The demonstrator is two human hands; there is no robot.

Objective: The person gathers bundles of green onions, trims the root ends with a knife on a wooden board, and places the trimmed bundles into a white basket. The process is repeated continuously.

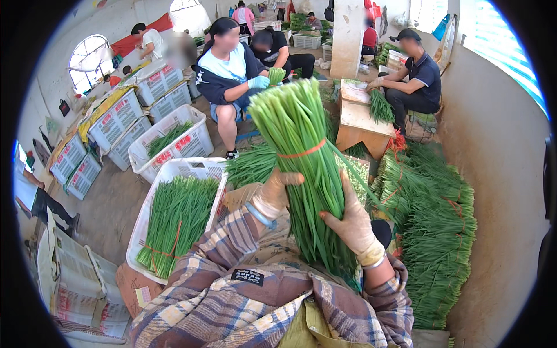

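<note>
Before my chest a thick bunch of green garlic chives [307,174] is held up, pale cut ends at the top and leaves hanging down. An orange band [302,150] circles its upper part. My left hand [276,191], in a thin glove, grips the bunch from the left, thumb across the stalks. Lower on the right side, my gloved right hand [357,226] holds the leaves. A few leaves stick out to the right of the bunch. Behind it, a board [354,172] covered with small pale green cuttings is partly hidden.
To my left stands a white plastic crate [150,217] with banded chives. Along the right wall lies a long pile of chive bunches [435,235]. Ahead, a person [235,65] holds a bunch, and another person [413,78] works at a low wooden table [363,124]. Stacked crates [117,117] line the left.
</note>
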